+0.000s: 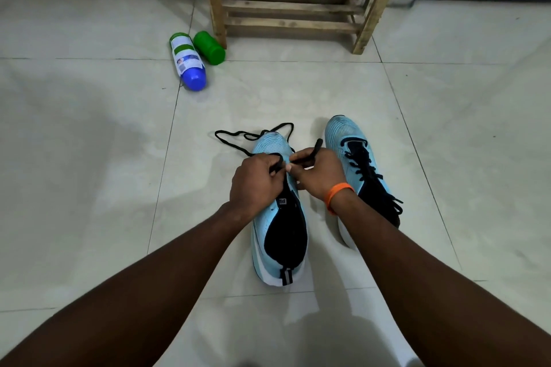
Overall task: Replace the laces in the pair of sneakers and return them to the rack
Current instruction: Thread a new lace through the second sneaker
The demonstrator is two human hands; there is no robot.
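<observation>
Roughly halfway, by the look of it. The right sneaker (354,158) sits on the floor (89,128) with a black lace criss-crossed up its front, so I'd call that one done. The left sneaker (283,232), just beside it, is the one in progress. Both hands are on it near the toe end, left hand (256,179) and right hand (316,173) each pinching part of the black lace (317,145). A lot of that lace trails loose over the toe onto the floor. Can't tell how many eyelets are threaded, since the hands cover them. Left to do, I reckon: finish threading, then put both sneakers on the wooden rack (286,6) at the far edge of the floor by the wall.
</observation>
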